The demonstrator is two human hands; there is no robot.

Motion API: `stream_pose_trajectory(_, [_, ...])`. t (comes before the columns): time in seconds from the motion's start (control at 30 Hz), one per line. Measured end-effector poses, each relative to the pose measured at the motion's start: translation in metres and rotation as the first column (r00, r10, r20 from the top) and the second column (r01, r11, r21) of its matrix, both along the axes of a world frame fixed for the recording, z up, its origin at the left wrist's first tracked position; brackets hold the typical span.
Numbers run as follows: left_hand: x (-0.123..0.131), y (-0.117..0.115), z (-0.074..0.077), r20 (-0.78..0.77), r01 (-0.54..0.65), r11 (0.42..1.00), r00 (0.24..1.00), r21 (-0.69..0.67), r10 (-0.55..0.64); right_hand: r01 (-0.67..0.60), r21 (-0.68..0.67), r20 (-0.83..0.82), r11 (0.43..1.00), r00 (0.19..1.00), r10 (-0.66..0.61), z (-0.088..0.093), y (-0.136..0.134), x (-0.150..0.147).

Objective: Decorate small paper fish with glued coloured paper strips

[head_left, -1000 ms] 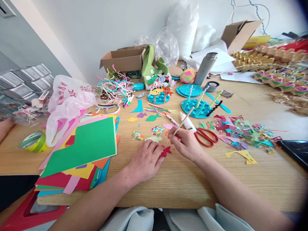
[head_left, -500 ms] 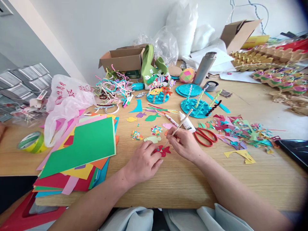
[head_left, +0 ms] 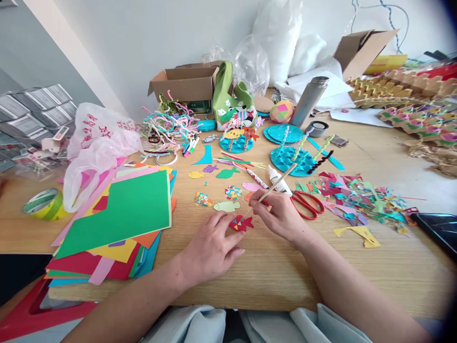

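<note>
A red paper fish with small coloured bits on its body lies flat on the table. My left hand rests beside it, fingers apart, its fingertips touching the fish's left end. A thin wooden stick is pinched in my right hand, its lower tip at the fish's tail side. Just above lie a pale green paper fish and two small piles of paper bits, one pile nearer my right hand. A pink paper fish and an orange one are partly hidden behind that hand.
Red-handled scissors and a white glue bottle lie right of my right hand. Paper scraps spread farther right, near a dark phone-like device. Coloured paper sheets are stacked at left. Blue craft bases stand behind.
My left fingers have spread and uncovered more of the red fish. My right hand still holds the stick over the fish, and the whole view has shifted slightly.
</note>
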State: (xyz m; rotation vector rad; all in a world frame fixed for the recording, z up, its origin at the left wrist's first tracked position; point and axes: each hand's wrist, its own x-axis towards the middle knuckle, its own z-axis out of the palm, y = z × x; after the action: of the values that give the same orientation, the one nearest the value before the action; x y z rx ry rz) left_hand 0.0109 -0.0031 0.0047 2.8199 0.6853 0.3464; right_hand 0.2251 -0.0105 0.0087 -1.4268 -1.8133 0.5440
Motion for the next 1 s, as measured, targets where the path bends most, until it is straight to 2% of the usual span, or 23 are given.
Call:
stream_pose_trajectory(0.43, [-0.0003, -0.0014, -0.0065, -0.038, -0.022, 1.000, 0.999, -0.012, 0.021, -0.082, -0.016, -0.003, 0.997, 0.997, 0.082, -0.0038, 0.0005, 0.0028])
stream_pose_trajectory(1.0, [0.0011, -0.0006, -0.0060, -0.027, -0.011, 1.000, 1.000, -0.007, 0.011, -0.089, -0.005, 0.053, 0.996, 0.995, 0.089, 0.0002, 0.0004, -0.0004])
